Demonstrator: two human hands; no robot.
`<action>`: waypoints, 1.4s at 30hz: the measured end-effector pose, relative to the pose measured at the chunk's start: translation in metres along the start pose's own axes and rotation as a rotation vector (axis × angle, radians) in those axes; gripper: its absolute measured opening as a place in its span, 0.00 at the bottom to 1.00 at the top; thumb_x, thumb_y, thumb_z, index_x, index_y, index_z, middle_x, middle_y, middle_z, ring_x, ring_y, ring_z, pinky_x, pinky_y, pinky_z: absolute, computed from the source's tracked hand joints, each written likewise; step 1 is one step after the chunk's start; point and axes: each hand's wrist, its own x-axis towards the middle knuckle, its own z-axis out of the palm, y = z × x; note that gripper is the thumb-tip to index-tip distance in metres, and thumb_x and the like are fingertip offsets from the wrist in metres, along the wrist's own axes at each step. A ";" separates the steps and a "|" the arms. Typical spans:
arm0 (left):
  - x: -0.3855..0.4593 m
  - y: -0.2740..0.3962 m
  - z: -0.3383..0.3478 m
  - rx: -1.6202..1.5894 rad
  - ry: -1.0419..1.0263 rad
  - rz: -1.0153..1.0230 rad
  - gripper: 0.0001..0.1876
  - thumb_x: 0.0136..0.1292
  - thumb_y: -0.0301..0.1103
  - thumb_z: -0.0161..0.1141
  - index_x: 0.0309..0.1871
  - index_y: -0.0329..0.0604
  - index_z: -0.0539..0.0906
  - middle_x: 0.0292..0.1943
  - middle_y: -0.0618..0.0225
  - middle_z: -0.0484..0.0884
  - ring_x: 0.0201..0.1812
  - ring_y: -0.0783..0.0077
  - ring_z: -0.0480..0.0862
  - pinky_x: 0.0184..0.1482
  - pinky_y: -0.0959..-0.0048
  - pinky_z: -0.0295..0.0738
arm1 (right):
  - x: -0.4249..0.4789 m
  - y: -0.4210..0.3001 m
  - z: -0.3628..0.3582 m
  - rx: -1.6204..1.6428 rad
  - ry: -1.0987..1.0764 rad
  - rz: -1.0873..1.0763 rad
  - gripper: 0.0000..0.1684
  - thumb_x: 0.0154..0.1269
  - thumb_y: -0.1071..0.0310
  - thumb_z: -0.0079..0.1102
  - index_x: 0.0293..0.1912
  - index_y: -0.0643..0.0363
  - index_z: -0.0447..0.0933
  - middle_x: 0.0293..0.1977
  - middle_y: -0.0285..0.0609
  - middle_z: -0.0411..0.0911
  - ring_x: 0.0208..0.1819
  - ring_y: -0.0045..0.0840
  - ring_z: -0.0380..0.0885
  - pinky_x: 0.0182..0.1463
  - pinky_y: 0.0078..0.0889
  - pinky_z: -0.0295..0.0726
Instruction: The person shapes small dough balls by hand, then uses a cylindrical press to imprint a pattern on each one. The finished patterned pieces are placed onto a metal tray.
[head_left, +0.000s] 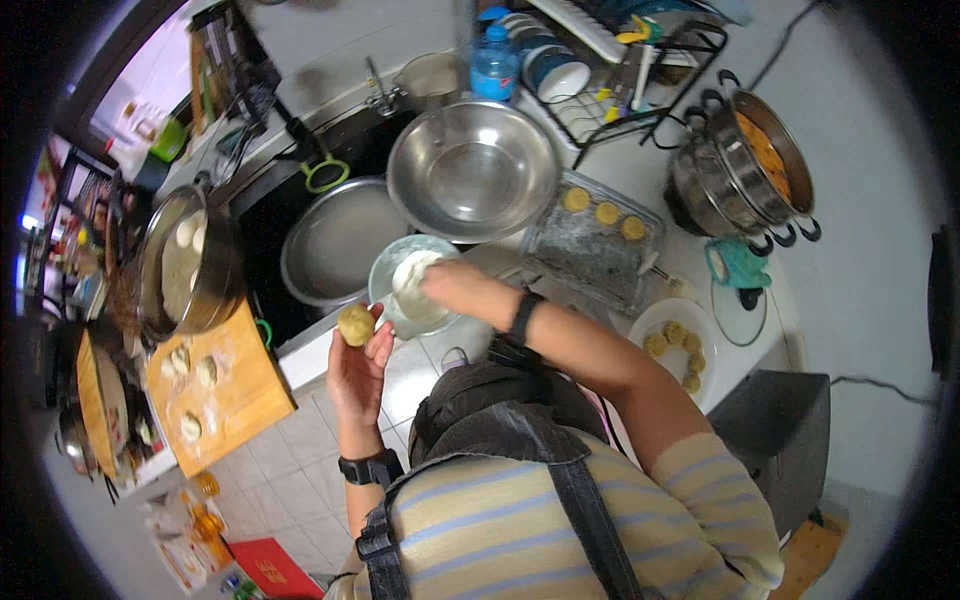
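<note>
A round yellowish ball (356, 325), dough-like, rests in the upturned fingers of my left hand (358, 371). To its right, my right hand (459, 286) reaches into a clear bowl (382, 262) that has white powder (415, 271), like flour, in it. The fingertips of that hand are blurred and partly hidden by the powder, so whether they pinch anything cannot be told. The bowl is close to the sink's front edge, between my body and two metal basins.
A steel basin (495, 169) and another holding cloudy liquid (341, 240) sit over the sink. Right: a metal tray (585, 259) with pressed cakes, a white plate (637, 330) with several balls, a steamer pot (720, 180). Left: a wooden board (240, 397) with dough pieces, a steel pot (225, 262).
</note>
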 end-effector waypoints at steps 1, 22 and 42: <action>0.000 -0.001 0.001 0.028 0.007 -0.001 0.28 0.71 0.46 0.43 0.64 0.33 0.62 0.61 0.46 0.67 0.52 0.60 0.80 0.55 0.71 0.77 | 0.011 0.000 0.001 -0.070 -0.128 0.018 0.09 0.54 0.70 0.52 0.30 0.57 0.81 0.33 0.47 0.80 0.37 0.39 0.80 0.41 0.40 0.78; 0.011 0.015 0.001 0.136 0.055 -0.001 0.26 0.70 0.45 0.45 0.61 0.32 0.65 0.57 0.47 0.71 0.51 0.61 0.80 0.54 0.71 0.77 | 0.032 0.008 0.037 0.012 -0.159 0.055 0.10 0.52 0.65 0.52 0.28 0.56 0.82 0.30 0.45 0.81 0.37 0.38 0.80 0.41 0.41 0.77; 0.016 0.013 0.036 0.099 -0.021 -0.046 0.24 0.70 0.41 0.45 0.60 0.29 0.65 0.57 0.45 0.70 0.53 0.59 0.78 0.57 0.71 0.75 | -0.135 0.128 -0.108 0.227 0.175 0.569 0.09 0.57 0.66 0.56 0.32 0.62 0.78 0.30 0.53 0.78 0.35 0.45 0.78 0.39 0.41 0.75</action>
